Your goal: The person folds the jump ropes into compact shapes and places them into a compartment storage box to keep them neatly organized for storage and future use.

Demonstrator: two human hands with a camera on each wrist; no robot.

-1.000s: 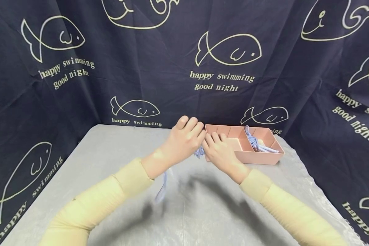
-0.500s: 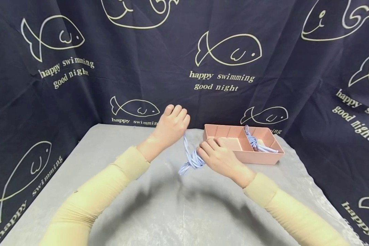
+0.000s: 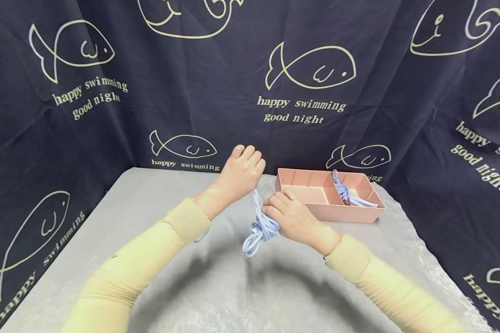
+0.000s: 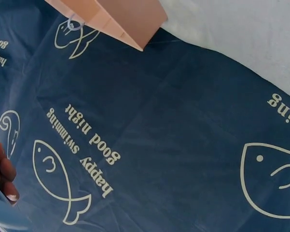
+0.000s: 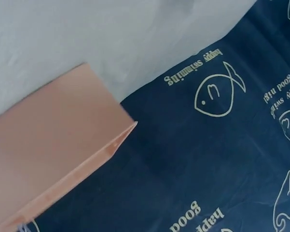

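A light blue cord is wound into a bundle, with a loop hanging from its lower end. My right hand grips the bundle's right side, fingers curled over it. Above and to the left, my left hand holds a strand that runs up taut from the bundle. A short bit of cord also shows beneath the left sleeve. Fingers of the left hand and a blurred blue strand appear at the edge of the left wrist view. Both palms are hidden in the head view.
Behind the right hand stands a pink divided box. Its right compartment holds another tied blue cord bundle. A grey cloth covers the table, and a dark blue fish-print curtain surrounds it.
My left hand moved up and left from beside the right hand, drawing out a strand, then came slightly back right. The bundle came into view and now hangs lower, beside the right hand.
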